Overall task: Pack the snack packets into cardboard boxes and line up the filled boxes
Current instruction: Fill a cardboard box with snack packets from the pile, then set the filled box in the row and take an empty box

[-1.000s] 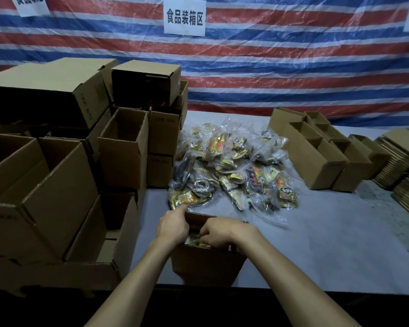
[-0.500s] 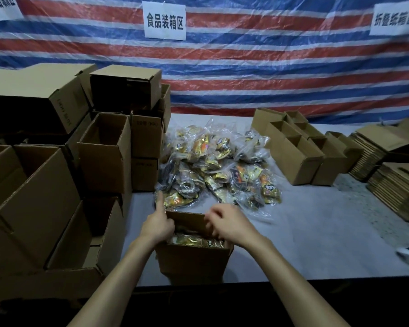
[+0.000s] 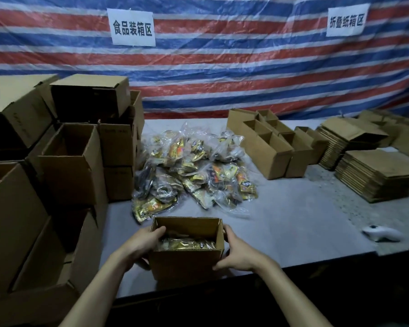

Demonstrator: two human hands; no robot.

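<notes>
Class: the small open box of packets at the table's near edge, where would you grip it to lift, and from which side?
Probably its two side walls, one hand from each side, as the left hand and right hand grip now. The open box stands upright with packets inside, so keep it level.

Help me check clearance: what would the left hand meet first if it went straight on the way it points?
The open box: the left hand grips its left wall, thumb over the rim. Beyond that wall, probably the gold packets inside, though depth is unclear.
</notes>
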